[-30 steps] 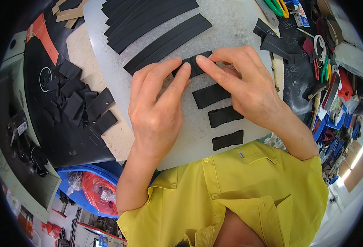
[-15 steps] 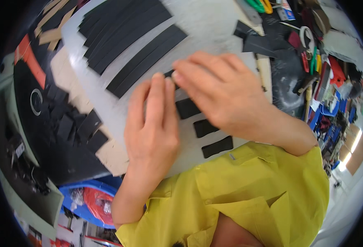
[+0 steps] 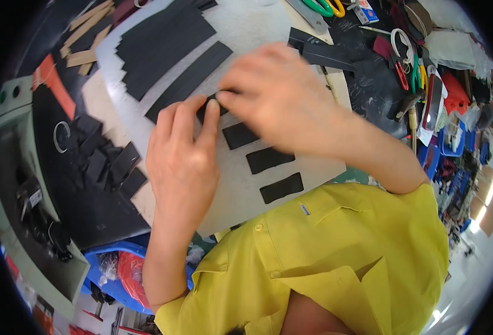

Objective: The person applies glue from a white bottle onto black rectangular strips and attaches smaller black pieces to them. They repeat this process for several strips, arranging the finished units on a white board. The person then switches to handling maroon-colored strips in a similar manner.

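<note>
Three short black strips [image 3: 270, 160] lie in a slanting row on the pale board [image 3: 229, 195]; one long strip [image 3: 187, 81] lies beyond. A fourth short strip [image 3: 202, 114] sits under the left hand [image 3: 182, 148], bent fingers and thumb pinching it. The blurred right hand [image 3: 288, 103] arches in sideways; its grip cannot be told. One blue tub [image 3: 126, 245] holds a red bag [image 3: 130, 273] and clear plastic [image 3: 108, 266].

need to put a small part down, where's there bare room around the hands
Bare: the pale board between the long black strips and the short black strips at upper right; also its lower part, between the left hand and the three black pieces. Crowded: the black pile at left, the tools at right.
</note>
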Tool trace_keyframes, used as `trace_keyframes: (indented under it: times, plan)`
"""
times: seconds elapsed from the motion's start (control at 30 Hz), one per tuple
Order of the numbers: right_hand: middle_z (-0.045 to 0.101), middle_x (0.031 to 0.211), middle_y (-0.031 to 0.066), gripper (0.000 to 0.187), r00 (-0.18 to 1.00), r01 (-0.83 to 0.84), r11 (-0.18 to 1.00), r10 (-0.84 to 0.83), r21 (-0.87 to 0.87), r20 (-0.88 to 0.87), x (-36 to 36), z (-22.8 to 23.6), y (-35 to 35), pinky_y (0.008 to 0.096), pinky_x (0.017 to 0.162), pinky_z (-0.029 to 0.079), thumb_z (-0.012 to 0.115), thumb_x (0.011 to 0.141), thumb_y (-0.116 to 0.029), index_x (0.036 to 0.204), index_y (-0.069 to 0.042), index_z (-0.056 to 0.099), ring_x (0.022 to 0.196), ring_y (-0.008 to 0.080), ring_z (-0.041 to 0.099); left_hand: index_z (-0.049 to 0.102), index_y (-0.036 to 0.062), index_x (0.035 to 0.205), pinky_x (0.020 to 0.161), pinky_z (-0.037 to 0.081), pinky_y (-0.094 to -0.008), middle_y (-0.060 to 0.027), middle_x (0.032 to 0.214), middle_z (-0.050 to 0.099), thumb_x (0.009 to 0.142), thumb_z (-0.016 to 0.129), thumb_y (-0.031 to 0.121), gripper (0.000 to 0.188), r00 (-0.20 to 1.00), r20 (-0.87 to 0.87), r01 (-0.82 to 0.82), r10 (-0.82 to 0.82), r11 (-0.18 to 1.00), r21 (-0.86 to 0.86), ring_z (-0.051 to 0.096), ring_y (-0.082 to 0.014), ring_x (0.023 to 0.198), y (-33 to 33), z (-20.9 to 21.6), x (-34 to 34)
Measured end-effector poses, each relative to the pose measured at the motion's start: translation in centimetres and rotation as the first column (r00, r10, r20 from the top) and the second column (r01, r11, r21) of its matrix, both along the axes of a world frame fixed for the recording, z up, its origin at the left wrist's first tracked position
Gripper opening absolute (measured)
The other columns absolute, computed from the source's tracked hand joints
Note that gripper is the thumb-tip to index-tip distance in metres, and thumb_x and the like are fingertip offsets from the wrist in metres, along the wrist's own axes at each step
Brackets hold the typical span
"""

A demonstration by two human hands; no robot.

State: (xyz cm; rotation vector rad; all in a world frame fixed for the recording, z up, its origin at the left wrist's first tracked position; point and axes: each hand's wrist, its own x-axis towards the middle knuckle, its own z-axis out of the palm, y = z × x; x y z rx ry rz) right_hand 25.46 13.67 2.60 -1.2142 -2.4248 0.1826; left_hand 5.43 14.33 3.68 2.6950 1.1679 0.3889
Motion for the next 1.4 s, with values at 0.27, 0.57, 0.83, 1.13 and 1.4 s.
trace_keyframes:
  times: [0.27, 0.57, 0.83, 1.13, 1.4]
  plan:
    - [0.071, 0.109, 0.0082, 0.042, 0.916, 0.378, 0.926, -0.374, -0.002, -0.144, 11.4, -2.0, -1.2, 0.0407, 0.099, 0.041, 0.077, 0.086, -0.018, 0.127, -0.011, 0.068, 0.107, 0.027, 0.064, 0.071, 0.0029, 0.116, 0.077, 0.054, -0.033, -0.0145, 0.102, 0.07, 0.087, 0.069, -0.004, 0.031, 0.938, 0.329, -0.144, 0.108, 0.986, 0.087, 0.065, -0.0276, 0.088, -0.3, -2.6, 0.5]
    - [0.064, 0.129, 0.0081, 0.059, 0.878, 0.478, 0.857, -0.472, 0.195, -0.077, 10.7, -0.6, -3.6, 0.0445, 0.1, 0.043, 0.083, 0.079, -0.026, 0.133, -0.012, 0.064, 0.117, 0.0302, 0.058, 0.075, 0.0044, 0.104, 0.081, 0.054, -0.0362, -0.011, 0.104, 0.069, 0.077, 0.072, -0.004, 0.029, 0.779, 0.551, -0.019, 0.299, 0.89, -0.457, 0.064, -0.0288, 0.097, -2.4, -0.9, 1.0]
    - [0.046, 0.149, 0.0263, 0.08, 0.996, -0.063, 0.977, 0.073, -0.204, 0.042, -0.8, 0.3, -9.2, 0.0494, 0.111, 0.042, 0.084, 0.074, -0.031, 0.142, -0.005, 0.054, 0.135, 0.0435, 0.048, 0.078, 0.0077, 0.107, 0.08, 0.053, -0.0335, -0.0103, 0.101, 0.068, 0.065, 0.062, -0.013, 0.05, 0.748, 0.582, -0.167, 0.318, 0.939, -0.299, 0.066, -0.0274, 0.095, -6.4, -2.4, -2.3]
    - [0.058, 0.134, 0.0234, 0.055, 0.899, -0.273, 0.887, 0.373, 0.371, -0.231, -20.4, -4.0, 5.7, 0.0451, 0.106, 0.045, 0.078, 0.08, -0.025, 0.129, -0.006, 0.061, 0.123, 0.0378, 0.058, 0.065, 0.0024, 0.133, 0.09, 0.053, -0.0309, -0.0137, 0.117, 0.068, 0.084, 0.063, -0.008, 0.05, 0.257, 0.65, -0.639, 0.715, 0.63, -0.441, 0.066, -0.0227, 0.106, -1.9, -3.6, -18.8]
    - [0.064, 0.133, 0.0142, 0.043, 0.998, 0.058, 0.949, -0.043, 0.309, -0.054, -8.0, -2.9, 7.6, 0.0445, 0.109, 0.043, 0.073, 0.089, -0.029, 0.124, -0.005, 0.065, 0.131, 0.0316, 0.055, 0.062, 0.0179, 0.141, 0.119, 0.015, -0.0596, -0.0135, 0.159, 0.042, 0.088, 0.075, 0.028, 0.056, 0.8, 0.185, -0.599, 0.57, 0.774, 0.205, 0.029, -0.0405, 0.15, -4.4, -4.5, -15.7]
